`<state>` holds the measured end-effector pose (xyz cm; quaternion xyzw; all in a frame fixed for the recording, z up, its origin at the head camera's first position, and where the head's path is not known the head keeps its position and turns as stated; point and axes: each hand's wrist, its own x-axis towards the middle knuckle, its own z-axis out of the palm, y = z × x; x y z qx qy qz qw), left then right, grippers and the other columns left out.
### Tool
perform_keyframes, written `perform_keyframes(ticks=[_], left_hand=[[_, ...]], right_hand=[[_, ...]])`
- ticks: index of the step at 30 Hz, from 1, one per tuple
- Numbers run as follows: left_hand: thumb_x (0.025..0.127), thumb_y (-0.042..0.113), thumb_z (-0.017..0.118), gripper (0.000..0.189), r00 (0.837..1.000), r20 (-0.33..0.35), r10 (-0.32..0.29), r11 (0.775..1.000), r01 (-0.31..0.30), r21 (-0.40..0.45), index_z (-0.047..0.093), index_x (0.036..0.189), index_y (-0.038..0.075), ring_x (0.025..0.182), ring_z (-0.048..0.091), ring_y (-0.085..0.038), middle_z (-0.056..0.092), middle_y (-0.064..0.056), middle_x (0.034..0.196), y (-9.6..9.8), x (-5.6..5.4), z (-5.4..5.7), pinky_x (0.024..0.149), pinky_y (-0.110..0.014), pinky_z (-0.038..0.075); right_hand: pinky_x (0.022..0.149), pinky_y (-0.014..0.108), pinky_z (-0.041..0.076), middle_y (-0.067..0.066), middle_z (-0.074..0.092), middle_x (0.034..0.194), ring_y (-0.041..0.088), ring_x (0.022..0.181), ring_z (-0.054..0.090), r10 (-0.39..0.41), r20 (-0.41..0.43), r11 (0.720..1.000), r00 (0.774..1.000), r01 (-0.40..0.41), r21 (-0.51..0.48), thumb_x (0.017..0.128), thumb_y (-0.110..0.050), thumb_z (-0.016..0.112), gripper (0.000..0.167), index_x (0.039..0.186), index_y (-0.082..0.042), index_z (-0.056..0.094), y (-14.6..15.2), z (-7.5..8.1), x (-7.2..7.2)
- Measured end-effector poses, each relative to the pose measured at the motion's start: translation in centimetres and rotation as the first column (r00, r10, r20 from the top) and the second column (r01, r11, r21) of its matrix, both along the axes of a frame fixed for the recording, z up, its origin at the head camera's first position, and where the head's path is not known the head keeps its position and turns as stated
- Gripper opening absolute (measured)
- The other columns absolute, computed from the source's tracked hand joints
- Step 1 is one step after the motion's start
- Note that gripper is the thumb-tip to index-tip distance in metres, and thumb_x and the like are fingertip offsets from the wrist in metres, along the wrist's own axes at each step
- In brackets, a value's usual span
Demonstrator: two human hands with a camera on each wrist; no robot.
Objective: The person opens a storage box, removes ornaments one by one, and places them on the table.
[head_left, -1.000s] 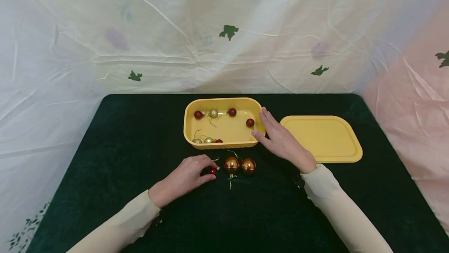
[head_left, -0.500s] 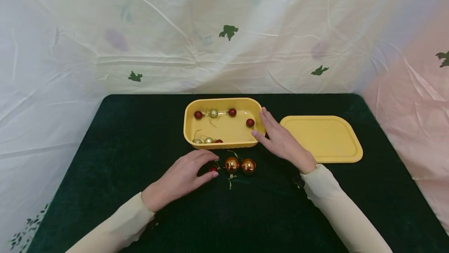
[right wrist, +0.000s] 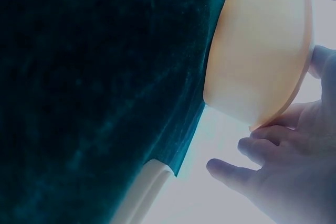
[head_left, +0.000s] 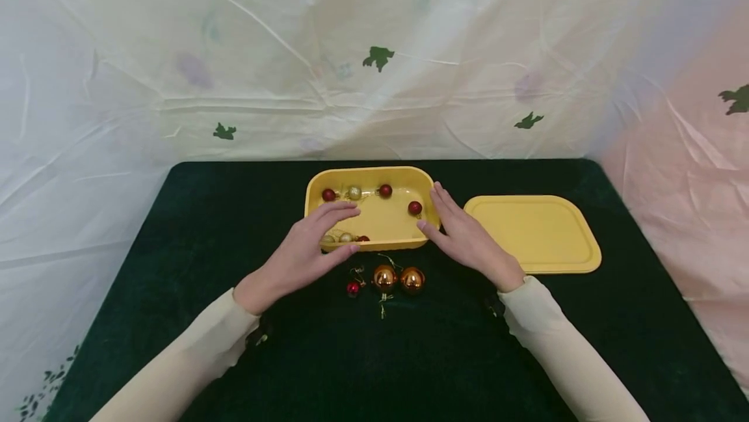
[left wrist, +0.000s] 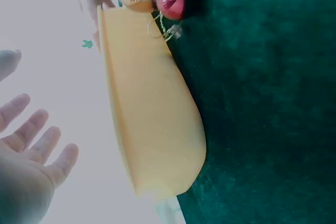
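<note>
My left hand (head_left: 301,250), its fingers spread and nothing held, hovers over the left front rim of a yellow box (head_left: 374,245). In the left wrist view the same hand (left wrist: 31,156) is apart from the box wall (left wrist: 152,103). At the box's right end, my right hand (head_left: 471,237) rests on the rim with extended fingers; the right wrist view shows its thumb (right wrist: 321,61) at the rim. A small shiny red bauble (head_left: 353,289) lies on the table before the box, beside two copper-coloured baubles (head_left: 384,278). Inside the box are dark red baubles (head_left: 415,208) and gold baubles (head_left: 354,192).
A flat yellow lid (head_left: 532,233) lies right of the box, by my right forearm. Dark green cloth covers the table (head_left: 374,363). Pale printed fabric (head_left: 263,71) hangs behind and at both sides.
My left hand has left the small red bauble, moving up and forward to the box's left front rim. The red bauble stays on the table. My right hand keeps its place.
</note>
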<state>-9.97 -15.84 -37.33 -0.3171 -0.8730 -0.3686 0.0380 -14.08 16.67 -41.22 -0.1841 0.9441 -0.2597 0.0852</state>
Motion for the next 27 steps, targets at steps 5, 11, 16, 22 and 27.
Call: perform_keyframes(ticks=[5, 11, 16, 22, 27], left_hand=[[0.097, 0.027, 0.075, 0.056, 1.0, 0.006, 0.03, 0.998, -0.031, 0.053, 0.056, 0.146, 0.007, 0.139, 0.05, -0.029, 0.053, -0.011, 0.15, 0.3, -1.8, 0.0, 0.114, -0.053, 0.041], [0.098, 0.029, 0.073, 0.063, 0.992, 0.097, 0.082, 0.996, -0.086, 0.032, 0.049, 0.152, 0.008, 0.13, 0.055, -0.031, 0.054, -0.014, 0.15, 0.5, -4.0, 0.5, 0.107, -0.053, 0.047], [0.099, 0.029, 0.072, 0.065, 0.981, 0.166, 0.096, 0.993, -0.105, 0.047, 0.045, 0.155, 0.009, 0.137, 0.051, -0.028, 0.054, -0.011, 0.152, 0.7, -6.0, 0.2, 0.111, -0.049, 0.046], [0.099, 0.028, 0.072, 0.065, 0.971, 0.217, 0.101, 0.994, -0.107, 0.02, 0.045, 0.154, 0.007, 0.137, 0.053, -0.028, 0.055, -0.012, 0.15, 0.9, -8.0, -0.7, 0.113, -0.048, 0.044], [0.098, 0.028, 0.072, 0.065, 0.958, 0.271, 0.094, 0.996, -0.09, -0.027, 0.046, 0.153, 0.005, 0.137, 0.053, -0.032, 0.054, -0.014, 0.151, 1.2, -9.2, -1.0, 0.114, -0.05, 0.043]], right_hand=[[0.125, 0.053, 0.019, 0.008, 0.0, 0.174, 0.026, 0.159, 0.007, 0.0, -0.009, 1.0, 1.0, 0.0, 0.001, 0.107, -0.056, 0.047, 0.085, 0.166, -0.009, 0.009, -0.1, -0.1, 0.0], [0.125, 0.052, 0.019, 0.006, -0.002, 0.174, 0.025, 0.159, 0.007, -0.002, -0.004, 1.0, 1.0, 0.002, 0.001, 0.106, -0.06, 0.044, 0.087, 0.167, -0.009, 0.008, -0.1, -0.1, 0.1], [0.125, 0.053, 0.019, 0.006, -0.003, 0.174, 0.026, 0.159, 0.007, -0.001, -0.001, 1.0, 1.0, 0.001, -0.001, 0.107, -0.057, 0.045, 0.086, 0.167, -0.009, 0.007, -0.2, -0.1, 0.1], [0.125, 0.053, 0.02, 0.008, -0.001, 0.174, 0.027, 0.159, 0.008, 0.0, -0.005, 1.0, 1.0, 0.0, -0.004, 0.107, -0.055, 0.046, 0.084, 0.167, -0.009, 0.008, -0.2, -0.1, 0.1], [0.125, 0.052, 0.02, 0.007, -0.001, 0.174, 0.026, 0.159, 0.008, 0.0, -0.002, 1.0, 1.0, 0.0, -0.001, 0.106, -0.06, 0.042, 0.086, 0.167, -0.01, 0.008, -0.1, -0.1, 0.2]])
